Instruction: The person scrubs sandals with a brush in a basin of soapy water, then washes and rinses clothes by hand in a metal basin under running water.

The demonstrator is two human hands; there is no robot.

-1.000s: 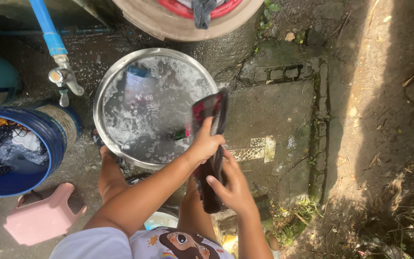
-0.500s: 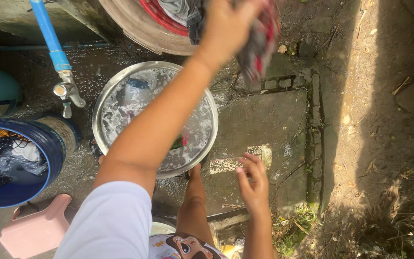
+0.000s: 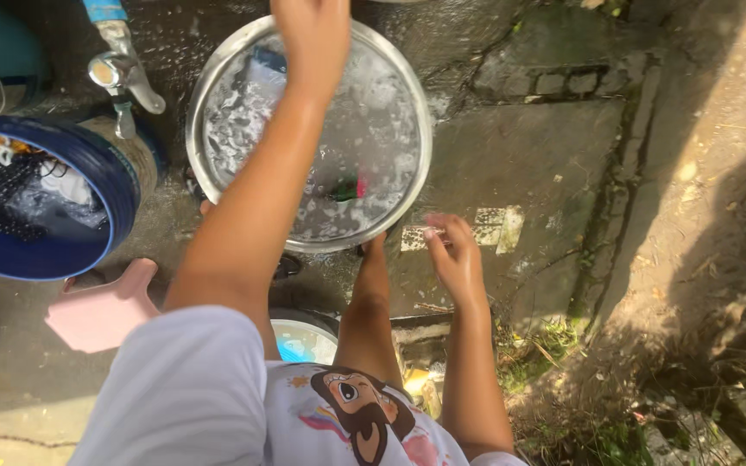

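My left hand [image 3: 312, 30] reaches far forward over a round steel basin [image 3: 426, 147] of soapy water; its fingers run off the top edge, so what it holds is hidden. No cloth shows in it. My right hand [image 3: 452, 255] hovers low beside the basin's near right rim, above a wet concrete slab [image 3: 520, 164], fingers loosely curled and holding nothing. A small green and red item [image 3: 347, 187] lies in the suds. My bare leg [image 3: 369, 302] stretches toward the basin.
A blue bucket [image 3: 118, 185] with dark and white laundry stands at the left, under a metal tap [image 3: 123, 73]. A pink plastic stool [image 3: 101, 312] lies near my left side. A white bowl [image 3: 300, 338] sits by my leg. Dirt and grass lie to the right.
Both hands held a dark, red-trimmed cloth, then my left hand carried it up and forward. The cloth is now out of sight, the view has tilted down, and my right hand stays empty.
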